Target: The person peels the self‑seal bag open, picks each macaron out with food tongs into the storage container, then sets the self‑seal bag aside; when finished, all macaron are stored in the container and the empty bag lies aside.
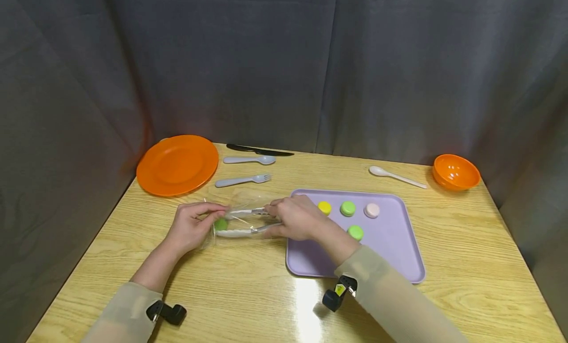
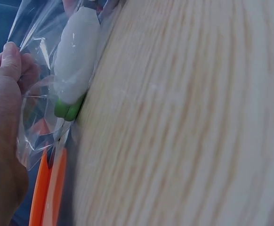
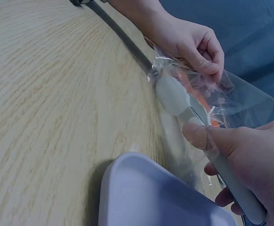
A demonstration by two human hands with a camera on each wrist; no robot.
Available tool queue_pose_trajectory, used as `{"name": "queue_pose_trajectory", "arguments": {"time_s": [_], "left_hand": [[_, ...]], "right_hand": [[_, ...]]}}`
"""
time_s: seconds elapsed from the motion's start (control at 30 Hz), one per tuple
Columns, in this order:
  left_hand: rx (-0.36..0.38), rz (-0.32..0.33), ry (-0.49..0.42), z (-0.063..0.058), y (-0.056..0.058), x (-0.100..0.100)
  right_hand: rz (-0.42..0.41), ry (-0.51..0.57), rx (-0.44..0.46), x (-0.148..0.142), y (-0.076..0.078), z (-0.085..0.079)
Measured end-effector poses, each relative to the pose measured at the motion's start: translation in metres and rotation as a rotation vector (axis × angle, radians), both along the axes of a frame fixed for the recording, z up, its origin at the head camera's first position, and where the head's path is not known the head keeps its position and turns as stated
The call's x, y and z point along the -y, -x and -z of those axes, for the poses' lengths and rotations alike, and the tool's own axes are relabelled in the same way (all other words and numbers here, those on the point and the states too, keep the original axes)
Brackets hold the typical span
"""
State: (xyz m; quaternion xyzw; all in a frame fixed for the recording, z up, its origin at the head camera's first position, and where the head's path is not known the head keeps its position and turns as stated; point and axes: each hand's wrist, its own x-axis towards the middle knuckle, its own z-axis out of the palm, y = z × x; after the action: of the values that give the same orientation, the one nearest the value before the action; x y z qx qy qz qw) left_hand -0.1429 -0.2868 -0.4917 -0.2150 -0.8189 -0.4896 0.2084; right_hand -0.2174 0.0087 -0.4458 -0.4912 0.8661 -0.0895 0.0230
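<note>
My left hand (image 1: pixel 191 227) pinches the upper side of a clear plastic bag (image 3: pixel 250 101) between thumb and fingers. Inside the bag, at its left end, is a green macaron (image 1: pixel 220 224). My right hand (image 1: pixel 296 217) grips a pair of tongs (image 3: pixel 172 96) with white tips, which reach into the bag from the right. In the left wrist view a white tong tip (image 2: pixel 76 56) is right at the green macaron (image 2: pixel 70 109), low near the tabletop. The right forearm passes over a lilac tray (image 1: pixel 306 259).
The tray bears a yellow macaron (image 1: pixel 324 208), two green ones and a pale pink macaron (image 1: pixel 372 210). Behind lie an orange plate (image 1: pixel 177 165), a black knife (image 1: pixel 259 150), a grey spoon (image 1: pixel 248 159) and a fork (image 1: pixel 241 181). A white spoon (image 1: pixel 397 176) and orange bowl (image 1: pixel 456 173) are back right.
</note>
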Motion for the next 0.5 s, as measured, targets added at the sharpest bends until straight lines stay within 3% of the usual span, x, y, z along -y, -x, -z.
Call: {"name": "queue_pose_trajectory", "arguments": {"time_s": [0.5], "left_hand": [[-0.018, -0.034, 0.03, -0.002, -0.002, 0.003]], "right_hand": [[0.021, 0.075, 0.039, -0.036, -0.002, -0.021]]}}
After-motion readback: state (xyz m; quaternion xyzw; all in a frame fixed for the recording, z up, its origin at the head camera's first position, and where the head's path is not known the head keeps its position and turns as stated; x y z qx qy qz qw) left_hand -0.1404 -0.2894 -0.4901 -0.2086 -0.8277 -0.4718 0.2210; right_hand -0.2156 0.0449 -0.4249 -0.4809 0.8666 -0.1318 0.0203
